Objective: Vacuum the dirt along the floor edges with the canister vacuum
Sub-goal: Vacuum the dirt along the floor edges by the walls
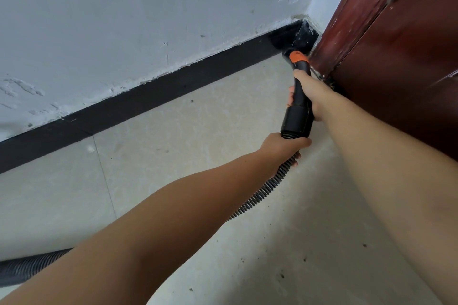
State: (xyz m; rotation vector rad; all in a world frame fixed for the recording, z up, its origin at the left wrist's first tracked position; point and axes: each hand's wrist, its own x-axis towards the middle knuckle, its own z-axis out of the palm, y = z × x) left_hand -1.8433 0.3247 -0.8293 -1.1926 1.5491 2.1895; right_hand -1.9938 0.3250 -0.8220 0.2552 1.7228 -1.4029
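A black vacuum wand (298,111) with an orange collar (298,56) points into the floor corner, its nozzle tip against the black baseboard (148,99). My right hand (309,93) grips the wand's upper part. Just below the wand's cuff, my left hand (282,147) holds the ribbed black hose (260,195). The hose runs down behind my left forearm and shows again at the lower left (27,267). Small dark specks of dirt (282,275) lie on the pale floor tiles. The canister itself is out of view.
A dark red wooden door (396,57) and its frame stand at the right, meeting the corner. A rough white wall (148,20) rises above the baseboard. Beige floor tiles (173,143) stretch left along the baseboard.
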